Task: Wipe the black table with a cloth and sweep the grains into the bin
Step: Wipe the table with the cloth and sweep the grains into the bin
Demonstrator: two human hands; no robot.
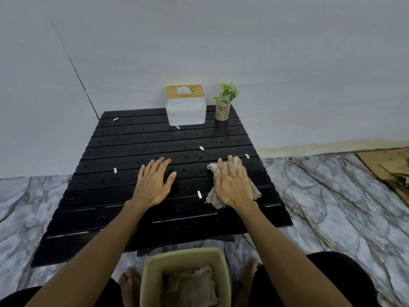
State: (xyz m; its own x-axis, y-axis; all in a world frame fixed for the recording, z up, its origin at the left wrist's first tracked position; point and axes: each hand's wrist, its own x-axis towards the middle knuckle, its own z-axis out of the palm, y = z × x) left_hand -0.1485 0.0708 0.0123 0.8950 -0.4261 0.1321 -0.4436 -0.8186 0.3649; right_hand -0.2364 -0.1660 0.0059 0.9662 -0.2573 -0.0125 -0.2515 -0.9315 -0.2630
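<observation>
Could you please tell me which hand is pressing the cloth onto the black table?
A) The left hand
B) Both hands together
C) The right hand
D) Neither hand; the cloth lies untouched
C: the right hand lies flat on the cloth with its fingers straight, while the left hand rests directly on the black table, apart from the cloth.

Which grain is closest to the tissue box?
The grain right at the front left corner of the tissue box, almost at its base. The other five are spread farther out across the black table.
</observation>
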